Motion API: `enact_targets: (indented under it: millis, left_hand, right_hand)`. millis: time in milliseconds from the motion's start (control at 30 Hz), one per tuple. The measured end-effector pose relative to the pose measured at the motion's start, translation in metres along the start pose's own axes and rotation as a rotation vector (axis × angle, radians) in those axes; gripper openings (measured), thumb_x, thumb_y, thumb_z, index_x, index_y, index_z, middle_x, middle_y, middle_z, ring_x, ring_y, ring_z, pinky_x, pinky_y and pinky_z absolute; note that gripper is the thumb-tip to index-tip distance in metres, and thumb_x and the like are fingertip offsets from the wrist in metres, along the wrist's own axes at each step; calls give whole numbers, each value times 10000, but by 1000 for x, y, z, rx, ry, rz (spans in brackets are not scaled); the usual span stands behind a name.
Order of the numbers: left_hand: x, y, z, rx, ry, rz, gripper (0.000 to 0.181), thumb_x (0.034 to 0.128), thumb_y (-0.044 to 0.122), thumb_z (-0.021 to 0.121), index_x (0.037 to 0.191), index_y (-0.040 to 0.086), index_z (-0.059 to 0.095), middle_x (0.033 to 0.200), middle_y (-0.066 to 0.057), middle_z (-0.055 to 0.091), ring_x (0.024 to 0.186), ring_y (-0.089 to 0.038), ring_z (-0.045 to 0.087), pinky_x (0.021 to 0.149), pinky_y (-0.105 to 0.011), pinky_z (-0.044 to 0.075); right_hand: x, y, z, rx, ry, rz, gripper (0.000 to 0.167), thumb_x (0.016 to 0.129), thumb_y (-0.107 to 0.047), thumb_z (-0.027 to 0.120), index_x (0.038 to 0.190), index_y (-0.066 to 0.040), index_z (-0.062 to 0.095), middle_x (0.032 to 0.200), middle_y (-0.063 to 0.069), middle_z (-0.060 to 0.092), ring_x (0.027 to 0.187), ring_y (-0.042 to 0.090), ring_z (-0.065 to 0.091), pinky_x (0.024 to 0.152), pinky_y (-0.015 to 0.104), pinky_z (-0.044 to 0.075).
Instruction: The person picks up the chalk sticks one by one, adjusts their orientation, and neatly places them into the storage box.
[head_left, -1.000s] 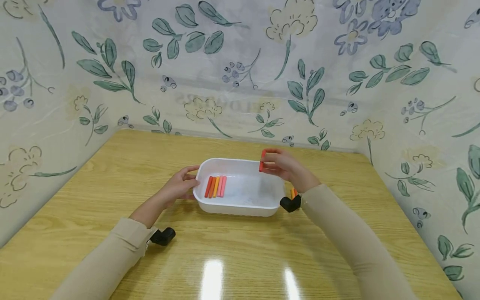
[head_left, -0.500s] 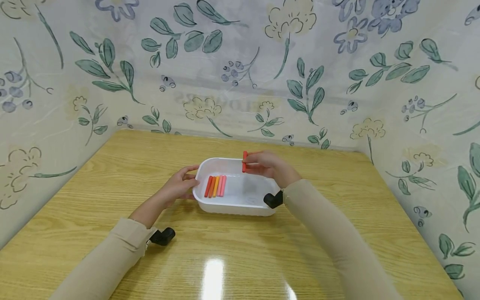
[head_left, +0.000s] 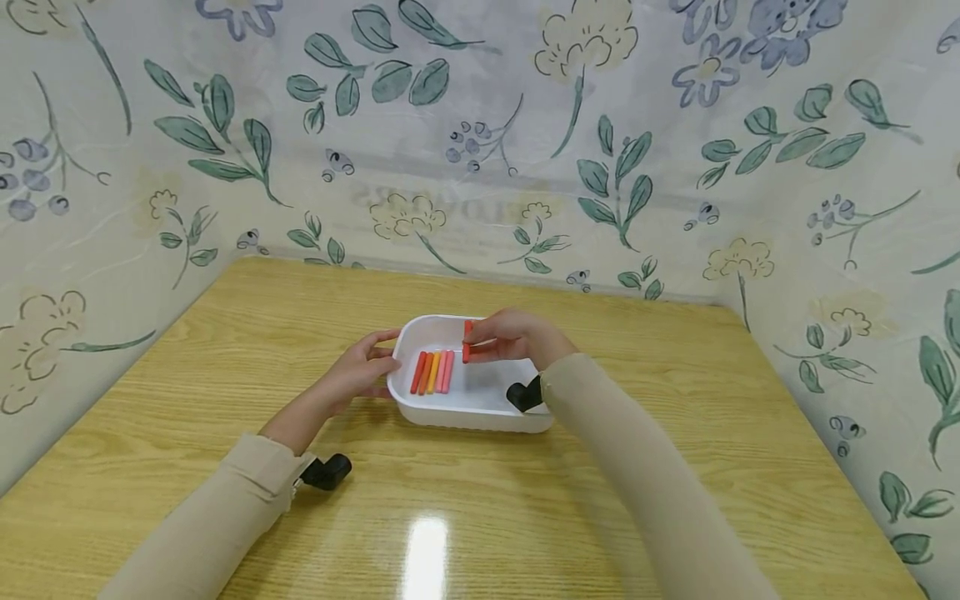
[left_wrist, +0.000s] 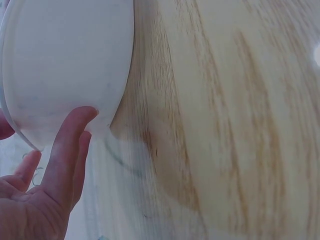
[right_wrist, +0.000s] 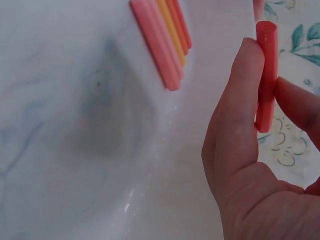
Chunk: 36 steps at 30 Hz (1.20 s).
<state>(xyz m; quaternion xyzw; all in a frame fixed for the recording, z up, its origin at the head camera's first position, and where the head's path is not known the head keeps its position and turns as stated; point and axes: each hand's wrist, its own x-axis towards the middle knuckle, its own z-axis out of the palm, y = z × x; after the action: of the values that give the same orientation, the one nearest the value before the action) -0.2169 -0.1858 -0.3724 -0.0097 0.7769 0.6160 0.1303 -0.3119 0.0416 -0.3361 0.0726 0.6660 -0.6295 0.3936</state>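
Observation:
A white plastic tray (head_left: 480, 419) sits on the table. Inside it, at the left, several crayons lie side by side: a red crayon (head_left: 417, 372), orange and yellow ones, and pink crayons (head_left: 447, 372). My left hand (head_left: 352, 369) holds the tray's left end, thumb at the rim and fingers along the outer wall (left_wrist: 65, 60). Over the tray my right hand (head_left: 513, 333) pinches another red crayon (right_wrist: 268, 75) between thumb and fingers. That crayon stands nearly upright, above the tray floor and to the right of the pink ones. The right forearm covers the tray's right end.
The wooden table (head_left: 315, 317) extends around the tray on all sides. Flower-patterned sheeting (head_left: 480, 150) rises behind it and at both sides. Black wrist cameras (head_left: 327, 472) jut from both sleeves.
My right hand has moved left and slightly down with the red crayon, from the tray's right end toward the row. Yellow and orange pieces right of the tray are now hidden. My left hand stays put.

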Motion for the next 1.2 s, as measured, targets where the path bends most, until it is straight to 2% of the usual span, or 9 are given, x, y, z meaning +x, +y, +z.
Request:
enact_targets:
  millis: [200, 367, 500, 733, 833, 1067, 1200]
  left_hand:
    - [1, -1, -1, -10, 3, -13, 583, 941, 62, 454, 1468, 62, 205, 1368, -297, 312, 1158, -422, 442, 766, -427, 545]
    - [1, 0, 0, -11, 1, -10, 582, 941, 59, 450, 1469, 60, 203, 1371, -299, 311, 1162, -432, 439, 779, -435, 538]
    - [0, 1, 1, -10, 6, -4, 582, 936, 55, 452, 1466, 57, 210, 1375, -301, 312, 1156, -436, 446, 781, -442, 537]
    - [0, 0, 2, -13, 1, 3, 583, 931, 55, 460, 1462, 56, 221, 1372, -308, 317, 1138, -434, 462, 768, -422, 545]
    - [0, -1, 2, -11, 3, 2, 581, 931, 58, 459, 1462, 59, 224, 1373, -305, 317, 1142, -433, 458, 768, -418, 545]
    - [0, 0, 1, -10, 1, 5, 581, 938, 55, 454, 1467, 61, 214, 1370, -304, 313, 1148, -441, 449, 783, -438, 537]
    - [-1, 0, 1, -13, 4, 1, 581, 936, 54, 454, 1465, 59, 215, 1372, -304, 310, 1152, -438, 446, 777, -435, 540]
  right_hand:
    - [8, 1, 4, -58, -17, 68, 313, 878, 26, 584, 1188, 37, 537, 933, 120, 579, 799, 226, 595, 656, 326, 569]
    - [17, 6, 7, -76, -47, 88, 116, 884, 58, 554, 999, 40, 557, 878, 130, 574, 787, 236, 583, 625, 326, 571]
    - [23, 12, 8, -110, -36, 104, 39, 885, 73, 542, 903, 48, 566, 847, 142, 578, 779, 248, 584, 627, 320, 570]
    - [27, 18, 12, -154, 4, 140, 34, 862, 90, 574, 884, 97, 599, 810, 185, 615, 728, 271, 621, 743, 348, 556]
    - [27, 19, 13, -164, 9, 153, 45, 850, 92, 591, 891, 101, 608, 804, 190, 622, 717, 269, 626, 734, 340, 558]
    - [25, 18, 14, -196, -17, 136, 48, 864, 96, 562, 879, 111, 605, 803, 193, 626, 712, 261, 627, 743, 331, 556]
    - [22, 15, 13, -242, -25, 109, 89, 871, 75, 559, 944, 115, 591, 821, 172, 609, 730, 250, 617, 795, 332, 540]
